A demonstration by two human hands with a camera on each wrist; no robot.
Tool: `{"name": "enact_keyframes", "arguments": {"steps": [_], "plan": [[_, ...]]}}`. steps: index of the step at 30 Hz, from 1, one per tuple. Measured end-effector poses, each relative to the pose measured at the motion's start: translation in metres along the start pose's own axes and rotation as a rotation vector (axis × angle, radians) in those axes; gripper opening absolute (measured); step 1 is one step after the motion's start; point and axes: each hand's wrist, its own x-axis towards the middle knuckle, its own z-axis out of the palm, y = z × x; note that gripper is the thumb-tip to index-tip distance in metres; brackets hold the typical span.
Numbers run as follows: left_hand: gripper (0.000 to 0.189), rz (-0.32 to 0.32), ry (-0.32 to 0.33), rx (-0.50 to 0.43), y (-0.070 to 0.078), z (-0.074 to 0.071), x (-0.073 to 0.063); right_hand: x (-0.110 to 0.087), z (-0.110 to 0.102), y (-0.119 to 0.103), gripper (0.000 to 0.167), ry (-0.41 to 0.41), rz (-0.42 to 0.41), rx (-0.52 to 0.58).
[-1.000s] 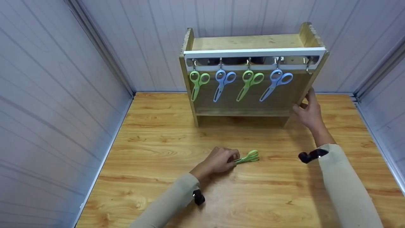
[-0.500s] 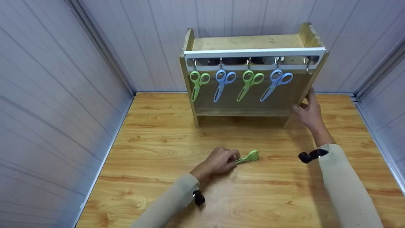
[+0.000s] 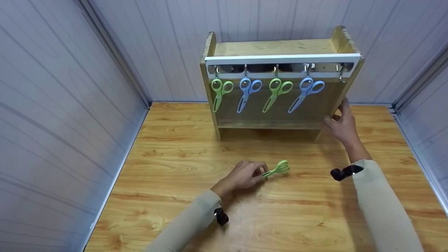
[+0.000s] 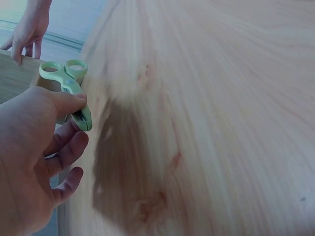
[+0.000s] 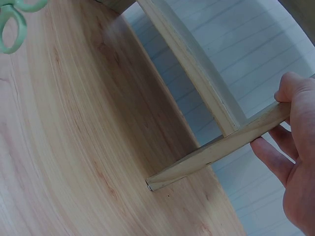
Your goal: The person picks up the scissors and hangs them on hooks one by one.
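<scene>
Thumb and fingers of my left hand (image 3: pixel 246 175) pinch a pair of green scissors (image 3: pixel 281 167) by the blade end, low over the table in front of the rack. In the left wrist view the scissors (image 4: pixel 69 76) show both handle loops pointing away from the palm. My right hand (image 3: pixel 343 126) grips the right side panel of the wooden rack (image 3: pixel 269 124), thumb on the front edge and fingers behind. From the rack's hooks hang green scissors (image 3: pixel 217 94), blue scissors (image 3: pixel 245 94), more green scissors (image 3: pixel 274 95) and more blue scissors (image 3: pixel 302 94).
The rightmost hook (image 3: pixel 342 75) on the white-framed rail (image 3: pixel 280 58) bears no scissors. Panelled walls (image 3: pixel 63 105) stand left, right and behind. The wood-grain table (image 3: pixel 168 150) stretches in front of the rack.
My left hand has lifted the green scissors slightly off the table and shifted them a little toward the rack, handles tilting up. The right hand has stayed on the panel.
</scene>
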Motion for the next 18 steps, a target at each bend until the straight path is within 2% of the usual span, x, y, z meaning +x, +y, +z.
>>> {"name": "enact_keyframes", "arguments": {"steps": [4,11,18], "plan": [[0.013,-0.022,0.003,-0.026,0.004,-0.003,0.004,0.001,0.000,0.000,0.095,-0.002,0.006,-0.010],[0.015,-0.037,0.026,-0.056,0.011,-0.012,0.010,-0.001,0.001,0.002,0.091,-0.005,-0.002,0.054],[0.017,-0.077,0.026,-0.119,0.020,-0.023,0.017,0.000,0.001,0.002,0.091,0.010,0.002,0.001]]}}
